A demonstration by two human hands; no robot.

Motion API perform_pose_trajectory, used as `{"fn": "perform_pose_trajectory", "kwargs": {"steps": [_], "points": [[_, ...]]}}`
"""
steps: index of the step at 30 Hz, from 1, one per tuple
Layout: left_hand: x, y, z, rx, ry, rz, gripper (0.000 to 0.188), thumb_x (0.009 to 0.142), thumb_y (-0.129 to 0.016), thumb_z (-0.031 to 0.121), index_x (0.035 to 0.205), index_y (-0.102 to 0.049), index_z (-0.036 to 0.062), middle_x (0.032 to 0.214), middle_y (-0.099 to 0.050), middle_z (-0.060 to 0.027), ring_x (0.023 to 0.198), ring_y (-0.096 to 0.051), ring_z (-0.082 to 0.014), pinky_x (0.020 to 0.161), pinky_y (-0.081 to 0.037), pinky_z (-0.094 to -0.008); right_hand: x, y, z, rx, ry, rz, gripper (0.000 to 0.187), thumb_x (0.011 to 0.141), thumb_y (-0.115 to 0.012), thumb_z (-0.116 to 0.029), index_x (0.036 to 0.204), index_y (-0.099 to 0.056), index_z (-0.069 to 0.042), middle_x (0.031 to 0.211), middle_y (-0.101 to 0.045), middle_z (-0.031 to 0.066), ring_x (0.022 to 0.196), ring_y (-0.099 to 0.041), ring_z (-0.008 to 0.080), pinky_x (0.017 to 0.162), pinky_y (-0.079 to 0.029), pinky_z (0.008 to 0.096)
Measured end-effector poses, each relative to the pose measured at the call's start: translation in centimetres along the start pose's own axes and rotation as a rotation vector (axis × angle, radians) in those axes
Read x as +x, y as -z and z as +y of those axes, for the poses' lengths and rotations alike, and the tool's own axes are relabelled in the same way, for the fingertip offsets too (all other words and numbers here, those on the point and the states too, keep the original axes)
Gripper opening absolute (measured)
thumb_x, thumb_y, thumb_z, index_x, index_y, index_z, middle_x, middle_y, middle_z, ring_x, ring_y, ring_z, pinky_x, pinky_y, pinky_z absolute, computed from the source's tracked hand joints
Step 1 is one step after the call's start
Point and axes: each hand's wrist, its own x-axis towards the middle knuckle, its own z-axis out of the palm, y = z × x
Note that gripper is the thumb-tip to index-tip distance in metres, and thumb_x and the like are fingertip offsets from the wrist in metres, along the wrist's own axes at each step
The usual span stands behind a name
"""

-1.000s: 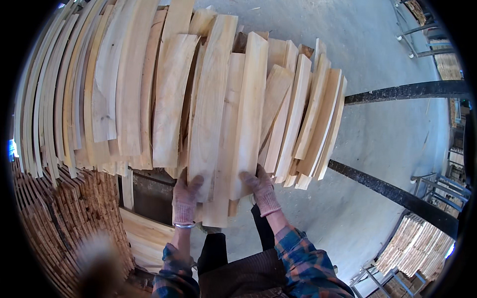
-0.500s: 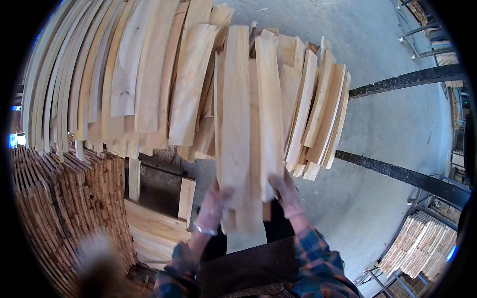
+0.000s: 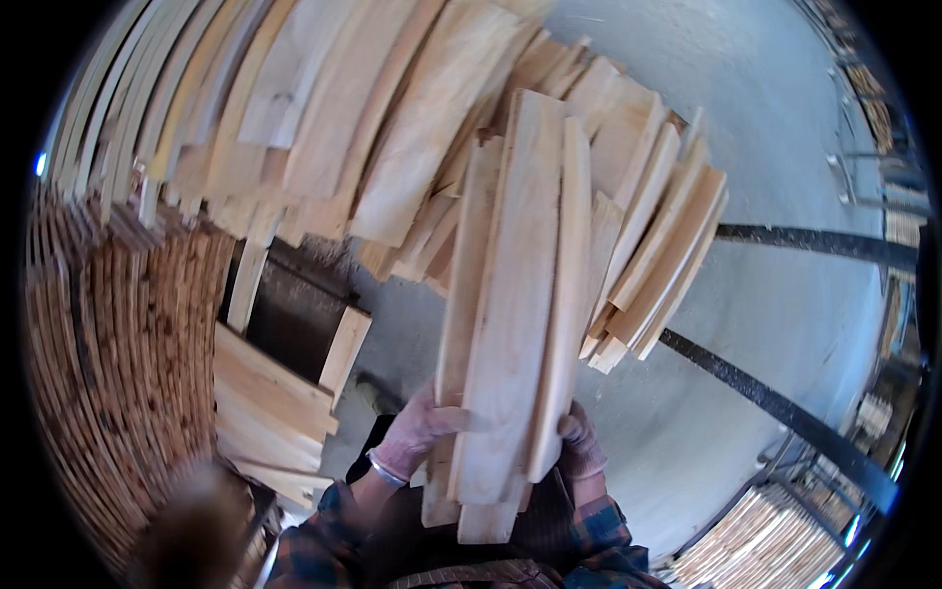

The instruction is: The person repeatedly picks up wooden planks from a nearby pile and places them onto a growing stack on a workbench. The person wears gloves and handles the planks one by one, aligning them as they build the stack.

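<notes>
A bundle of pale wooden boards [image 3: 513, 285] lies lengthwise between my two gloved hands, its near ends over my lap. My left hand [image 3: 420, 432] grips the bundle's left side, thumb laid on top. On the other side, my right hand [image 3: 581, 442] closes round the right edge, its fingers partly hidden by the boards. Several boards overlap unevenly in the bundle, and some near ends stick out farther than others. Just beyond and to the right, more loose boards [image 3: 659, 250] lie in a heap. How far the bundle's far end rests on that heap I cannot tell.
A big row of long boards [image 3: 324, 108] fills the far left. Below it stands a tall stack of rough-edged slats [image 3: 128, 363], with flat boards [image 3: 270, 393] beside it. Dark metal beams [image 3: 785, 398] cross the right side. Another slat stack [image 3: 760, 540] sits at lower right.
The boards between my hands have drawn closer to me and tilted slightly to the right at their far end. The surroundings have swung in the view as my head turned.
</notes>
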Motion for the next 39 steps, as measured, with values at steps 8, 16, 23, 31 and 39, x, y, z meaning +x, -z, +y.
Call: {"fn": "perform_pose_trajectory", "kwargs": {"steps": [8,16,23,31,39], "points": [[-2.2,-5.0,-2.5,0.458,-0.123,0.179,0.106,0.064,-0.086,0.025,0.143,-0.023,-0.0048,0.121,-0.058,-0.0190,0.109,-0.058,-0.0206,0.092,-0.047,-0.0330,-1.1,-3.7,-3.7,-0.004,0.205,0.201,0.108,0.070,-0.069,-0.068,0.146,-0.030,-0.001,0.141,-0.042,0.0128,0.127,-0.043,0.0236,0.104,-0.040,0.0363],[-9.8,-4.7,-8.7,0.245,-0.189,0.144,0.110,0.059,-0.089,0.027,0.144,-0.024,0.0011,0.118,-0.059,-0.0184,0.107,-0.059,-0.0235,0.093,-0.046,-0.0325,-10.7,-8.6,-1.6,-0.188,0.178,0.218,0.109,0.070,-0.066,-0.072,0.146,-0.030,-0.002,0.142,-0.043,0.0138,0.126,-0.046,0.0226,0.104,-0.040,0.0368],[-23.9,-2.7,-18.8,-0.051,-0.169,0.263,0.108,0.059,-0.091,0.029,0.142,-0.027,0.0010,0.125,-0.052,-0.0132,0.118,-0.052,-0.0246,0.099,-0.044,-0.0361,-22.7,-15.7,3.5,-0.381,0.044,0.185,0.098,0.080,-0.058,-0.068,0.144,-0.034,0.002,0.138,-0.047,0.0133,0.123,-0.047,0.0208,0.100,-0.042,0.0327],[-22.2,6.4,-18.5,-0.363,0.227,0.446,0.069,0.076,-0.078,0.014,0.131,-0.040,-0.0028,0.115,-0.060,-0.0132,0.103,-0.060,-0.0217,0.089,-0.051,-0.0318,-13.2,-19.4,9.6,-1.028,-0.259,-0.076,0.054,0.096,-0.047,-0.034,0.138,-0.045,-0.001,0.124,-0.059,0.0123,0.108,-0.057,0.0165,0.092,-0.045,0.0280],[-9.1,20.7,-27.3,-0.887,0.158,0.431,0.055,0.089,-0.063,0.035,0.124,-0.050,-0.0057,0.113,-0.062,-0.0132,0.100,-0.062,-0.0209,0.086,-0.050,-0.0315,6.5,-18.3,20.3,-1.003,-0.622,-0.189,0.058,0.092,-0.049,-0.045,0.130,-0.049,-0.001,0.126,-0.056,0.0169,0.117,-0.053,0.0318,0.097,-0.040,0.0327]]}}
